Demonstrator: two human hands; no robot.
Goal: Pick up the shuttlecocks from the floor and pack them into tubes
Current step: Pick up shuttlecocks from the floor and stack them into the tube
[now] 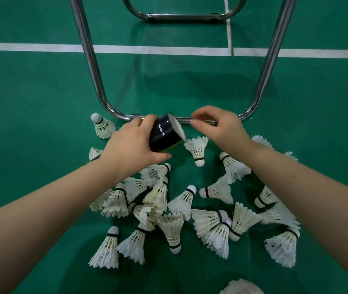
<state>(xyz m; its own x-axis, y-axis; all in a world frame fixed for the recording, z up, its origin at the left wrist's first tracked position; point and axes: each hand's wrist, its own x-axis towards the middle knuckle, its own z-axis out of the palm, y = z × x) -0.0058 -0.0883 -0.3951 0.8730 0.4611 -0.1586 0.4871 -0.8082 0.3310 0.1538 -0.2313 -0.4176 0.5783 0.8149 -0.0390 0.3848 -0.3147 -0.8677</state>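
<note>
My left hand [130, 145] grips a short black tube [164, 134] printed "PUSH IN", tilted with its open mouth facing right. My right hand [217, 128] hovers just right of that mouth, fingers loosely curled, with nothing visible between them. One white feather shuttlecock [197, 148] lies cork-down just below the tube's mouth. Several more shuttlecocks [181, 200] lie scattered in a loose pile on the green floor under and between my forearms. A single one [103, 126] stands cork-up to the left of my left hand.
A chrome tubular frame [88, 60] rests on the floor; its lower bar runs right behind my hands. White court lines [41, 47] cross the green floor beyond. A dark, yellow-striped object [86, 163] peeks out beneath my left wrist. More pale feathers [241, 287] show at the bottom edge.
</note>
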